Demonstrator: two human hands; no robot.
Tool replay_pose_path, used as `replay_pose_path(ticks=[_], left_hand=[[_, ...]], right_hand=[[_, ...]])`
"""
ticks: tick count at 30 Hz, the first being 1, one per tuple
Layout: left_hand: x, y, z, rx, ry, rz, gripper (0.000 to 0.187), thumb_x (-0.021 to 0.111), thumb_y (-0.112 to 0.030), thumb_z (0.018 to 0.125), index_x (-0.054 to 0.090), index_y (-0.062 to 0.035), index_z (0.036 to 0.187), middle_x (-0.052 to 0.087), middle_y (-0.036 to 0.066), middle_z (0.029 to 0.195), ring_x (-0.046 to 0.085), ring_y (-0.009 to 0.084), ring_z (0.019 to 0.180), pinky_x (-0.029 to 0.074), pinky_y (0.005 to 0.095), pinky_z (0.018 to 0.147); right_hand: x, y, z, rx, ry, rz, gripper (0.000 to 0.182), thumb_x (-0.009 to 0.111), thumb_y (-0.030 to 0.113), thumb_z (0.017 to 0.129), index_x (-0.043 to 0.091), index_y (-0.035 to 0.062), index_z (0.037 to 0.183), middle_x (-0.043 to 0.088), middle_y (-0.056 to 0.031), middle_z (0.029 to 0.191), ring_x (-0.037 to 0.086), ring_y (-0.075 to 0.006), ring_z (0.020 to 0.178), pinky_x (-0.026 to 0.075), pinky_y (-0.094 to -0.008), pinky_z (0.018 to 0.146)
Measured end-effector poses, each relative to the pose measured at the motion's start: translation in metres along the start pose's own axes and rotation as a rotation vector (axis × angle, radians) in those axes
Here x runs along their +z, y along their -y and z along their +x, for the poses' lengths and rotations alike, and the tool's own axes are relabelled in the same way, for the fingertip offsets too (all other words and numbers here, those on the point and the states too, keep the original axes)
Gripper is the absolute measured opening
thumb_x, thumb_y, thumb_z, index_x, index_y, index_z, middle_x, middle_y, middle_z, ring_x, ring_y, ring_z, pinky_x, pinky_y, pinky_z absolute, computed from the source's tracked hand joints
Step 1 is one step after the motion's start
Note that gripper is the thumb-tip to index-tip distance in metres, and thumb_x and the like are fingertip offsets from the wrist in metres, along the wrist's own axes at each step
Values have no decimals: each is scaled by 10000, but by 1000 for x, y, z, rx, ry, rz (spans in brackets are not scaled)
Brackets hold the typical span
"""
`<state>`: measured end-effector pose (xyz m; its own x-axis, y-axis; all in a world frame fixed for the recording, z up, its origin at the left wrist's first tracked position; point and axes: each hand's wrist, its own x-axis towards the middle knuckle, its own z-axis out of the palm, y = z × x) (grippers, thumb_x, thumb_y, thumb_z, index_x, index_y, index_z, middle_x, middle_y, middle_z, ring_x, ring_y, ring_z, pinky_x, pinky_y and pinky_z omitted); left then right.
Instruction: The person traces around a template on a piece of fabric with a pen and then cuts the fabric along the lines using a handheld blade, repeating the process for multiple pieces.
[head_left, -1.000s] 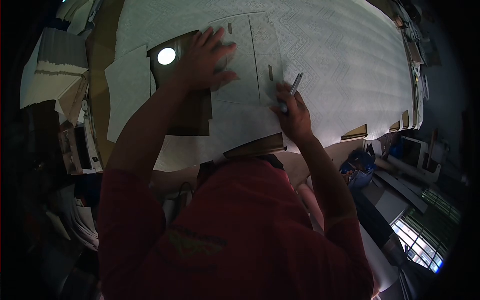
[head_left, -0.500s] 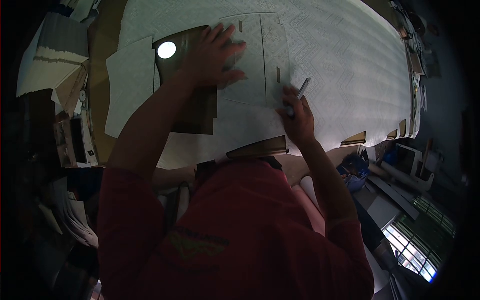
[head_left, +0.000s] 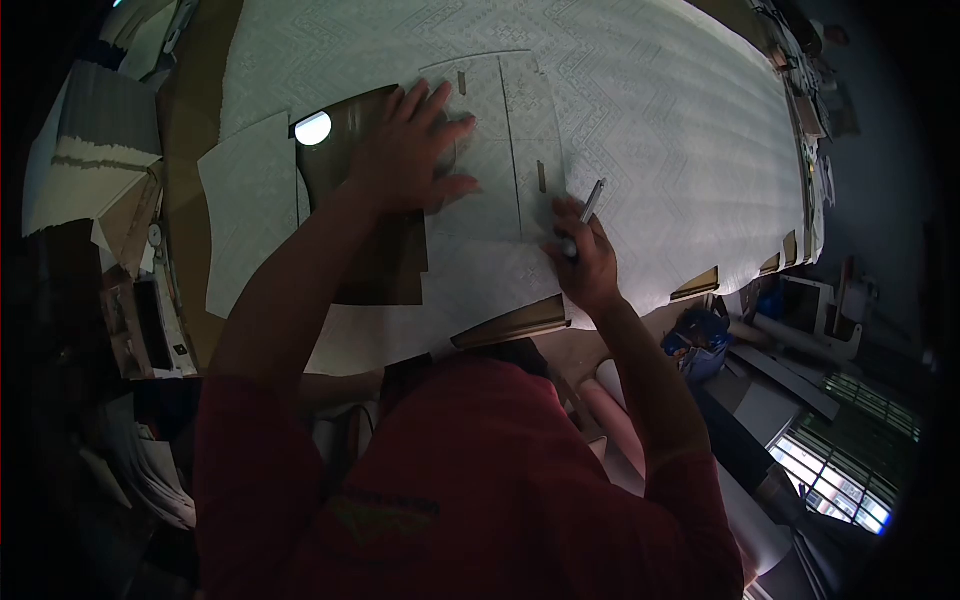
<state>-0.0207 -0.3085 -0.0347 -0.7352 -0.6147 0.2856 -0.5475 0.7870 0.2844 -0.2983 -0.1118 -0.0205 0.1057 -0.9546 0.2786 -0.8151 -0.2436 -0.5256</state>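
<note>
Pen-like silver tool [head_left: 594,201], just one, sits clamped in the right hand [head_left: 588,258], beside a two-slotted pattern piece [head_left: 490,160] on patterned fabric [head_left: 680,150]. Left hand [head_left: 408,150], fingers apart, spans that piece's opposite edge and one dark panel [head_left: 385,275].

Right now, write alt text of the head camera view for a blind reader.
A person's left hand spreads over a dark brown panel and the edge of a pale, slotted, line-marked piece, while their right hand grips a slim silver pen at its other side. A wide, pale, zigzag-patterned sheet extends around them.
</note>
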Motion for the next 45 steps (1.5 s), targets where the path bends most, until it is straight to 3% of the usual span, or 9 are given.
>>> replay_pose_path(ticks=[17,25,29,31,39,42,45], left_hand=[[-9,-6,4,-11,54,8,818,701,-702,848,590,-177,1466,313,229,1668,262,488,1542,210,629,1256],[-12,-8,6,-17,69,36,799,741,-668,833,602,-183,1452,342,229,1653,309,496,1518,242,633,1245],[-7,-6,4,5,31,28,806,740,-678,827,607,-182,1448,344,229,1652,312,495,1516,247,635,1242],[-9,-5,5,8,34,25,806,735,-683,829,609,-181,1447,343,229,1652,311,494,1516,247,638,1240],[-7,-5,3,11,25,-8,781,715,-681,848,617,-181,1440,357,231,1641,310,494,1515,246,644,1232],[-11,-6,8,5,32,-13,718,718,-639,858,637,-187,1410,376,227,1632,338,493,1492,251,653,1222],[-16,-8,21,32,25,91,605,735,-537,873,685,-116,1304,476,215,1543,395,470,1453,301,612,1213]], right_hand=[[3,-6,-5,33,51,19,377,829,84,828,608,46,1130,617,-141,1463,532,-378,1380,505,-464,1098],[2,-6,-4,35,72,87,416,807,79,842,565,63,1179,617,-158,1456,524,-417,1375,455,-511,1131],[0,-5,-2,-18,38,45,420,809,78,839,559,65,1177,622,-164,1445,527,-418,1372,466,-505,1120],[-1,-2,-1,-29,18,37,397,804,42,841,560,59,1154,631,-170,1444,557,-434,1338,525,-495,1035],[3,-6,-4,30,42,8,390,831,71,820,603,55,1137,646,-162,1418,563,-399,1353,502,-487,1097],[0,-2,-1,18,37,-28,398,840,72,815,603,59,1133,654,-157,1411,577,-387,1347,515,-473,1088],[-2,0,0,0,23,-54,404,838,77,823,590,58,1141,665,-155,1399,601,-396,1320,537,-475,1055]])
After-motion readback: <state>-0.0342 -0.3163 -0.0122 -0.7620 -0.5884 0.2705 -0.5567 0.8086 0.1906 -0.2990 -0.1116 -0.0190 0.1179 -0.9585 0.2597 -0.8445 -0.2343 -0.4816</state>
